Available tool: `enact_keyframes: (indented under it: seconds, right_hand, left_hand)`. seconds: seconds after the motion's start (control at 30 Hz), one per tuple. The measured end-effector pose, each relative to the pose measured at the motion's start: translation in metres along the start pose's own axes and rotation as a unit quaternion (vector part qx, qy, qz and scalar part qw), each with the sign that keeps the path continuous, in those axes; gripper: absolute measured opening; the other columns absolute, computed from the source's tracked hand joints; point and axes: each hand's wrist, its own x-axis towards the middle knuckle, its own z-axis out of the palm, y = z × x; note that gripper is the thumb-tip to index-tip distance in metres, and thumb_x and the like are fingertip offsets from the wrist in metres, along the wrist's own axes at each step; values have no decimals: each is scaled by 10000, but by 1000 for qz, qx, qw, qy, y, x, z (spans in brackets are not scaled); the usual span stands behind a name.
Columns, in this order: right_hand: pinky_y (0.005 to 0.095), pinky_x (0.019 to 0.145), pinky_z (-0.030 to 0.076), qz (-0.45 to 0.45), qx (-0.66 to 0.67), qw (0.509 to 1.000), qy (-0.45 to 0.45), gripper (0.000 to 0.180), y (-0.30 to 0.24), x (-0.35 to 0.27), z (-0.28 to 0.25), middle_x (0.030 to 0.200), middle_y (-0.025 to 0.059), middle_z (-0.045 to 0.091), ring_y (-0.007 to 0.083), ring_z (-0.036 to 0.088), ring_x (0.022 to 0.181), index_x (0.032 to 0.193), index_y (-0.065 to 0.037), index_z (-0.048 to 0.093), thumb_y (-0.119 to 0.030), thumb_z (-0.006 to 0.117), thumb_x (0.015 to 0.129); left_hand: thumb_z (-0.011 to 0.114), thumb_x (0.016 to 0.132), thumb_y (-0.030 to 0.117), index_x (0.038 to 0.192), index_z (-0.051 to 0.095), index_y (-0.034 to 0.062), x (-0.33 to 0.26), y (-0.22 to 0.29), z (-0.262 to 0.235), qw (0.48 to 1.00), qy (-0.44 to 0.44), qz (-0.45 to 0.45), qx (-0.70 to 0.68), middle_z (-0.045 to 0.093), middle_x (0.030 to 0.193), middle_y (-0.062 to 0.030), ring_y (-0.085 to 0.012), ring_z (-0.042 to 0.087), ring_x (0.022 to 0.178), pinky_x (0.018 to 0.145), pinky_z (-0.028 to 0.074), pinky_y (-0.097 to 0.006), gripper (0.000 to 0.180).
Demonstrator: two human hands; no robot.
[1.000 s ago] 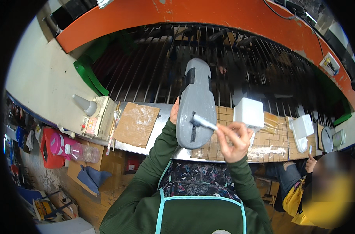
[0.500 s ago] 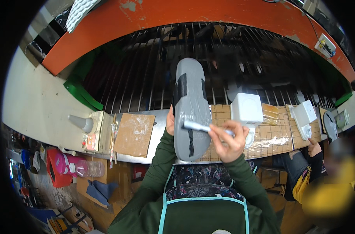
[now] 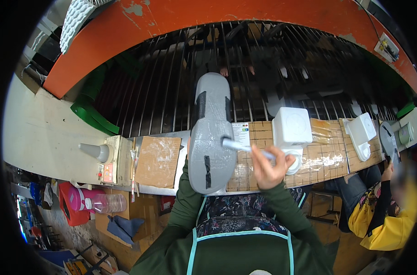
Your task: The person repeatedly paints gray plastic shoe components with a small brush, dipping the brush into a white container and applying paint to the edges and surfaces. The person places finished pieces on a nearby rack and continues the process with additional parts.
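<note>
A grey shoe sole (image 3: 214, 142) with black inserts stands lengthwise in front of me, its wet-looking tread face toward me. My left hand (image 3: 188, 145) holds it from behind at its left edge, with the fingers almost wholly hidden. Pinched in my right hand (image 3: 270, 168) is a small brush (image 3: 238, 145) with a pale handle. Its head touches the sole's right side, near mid-length. Just right of that hand stands a white square container (image 3: 293, 126) on a white base with a round cup.
Beyond the bench lies a dark rack of metal bars (image 3: 149, 98) under an orange frame (image 3: 172, 16). A cardboard piece (image 3: 157, 160) and a box with a grey cone (image 3: 96, 151) are at left. On the right, a co-worker in yellow sleeves (image 3: 378, 229) handles another sole (image 3: 388, 137).
The sole has shifted left and slightly toward me, uncovering a white printed label on the bench. The brush has gone from the sole's lower middle to its right side.
</note>
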Motion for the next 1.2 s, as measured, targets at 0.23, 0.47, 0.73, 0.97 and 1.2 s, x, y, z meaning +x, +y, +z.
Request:
enact_keyframes:
  seconds: [0.23, 0.47, 0.73, 0.97, 1.2]
  right_hand:
    - [276, 680, 391, 289, 472, 797, -242, 223, 2, -31, -37, 902, 59, 570, 127, 534, 728, 988, -58, 727, -91, 752, 769]
    - [268, 610, 410, 480, 736, 458, -136, 210, 26, -49, -29, 913, 123, 574, 153, 511, 722, 1024, 34, 622, -147, 594, 920]
    - [328, 628, 394, 588, 764, 213, -156, 245, 18, -56, -4, 837, 59, 546, 134, 418, 551, 1130, -119, 536, -300, 425, 1008]
    - [321, 612, 387, 602, 716, 303, -182, 268, 9, -51, 3, 835, 42, 546, 127, 417, 552, 1226, -144, 498, -279, 402, 1015]
    - [241, 438, 334, 547, 637, 478, -259, 314, -2, -43, 15, 755, 70, 550, 115, 398, 454, 1254, -76, 452, -275, 371, 1026]
  left_hand:
    - [422, 948, 467, 1398, 402, 89, 53, 33, -60, 994, -5, 80, -69, 489, 1358, -151, -314, 510, 1203, 1007, 445, -470, 588]
    - [551, 929, 298, 1423, 353, 54, 128, 123, -101, 935, 175, 299, -79, 514, 1336, -161, -292, 566, 1152, 976, 472, -428, 585]
    - [579, 916, 251, 1431, 339, 55, 211, 149, -154, 917, 361, 166, -34, 498, 1353, -166, -286, 560, 1164, 980, 468, -407, 601]
    - [603, 905, 210, 1439, 326, 56, 238, 146, -158, 916, 390, 94, -19, 483, 1368, -170, -280, 554, 1174, 983, 464, -389, 621]
    - [627, 893, 169, 1447, 313, 57, 211, 146, -154, 931, 364, 27, 9, 469, 1383, -174, -275, 549, 1185, 987, 461, -371, 646]
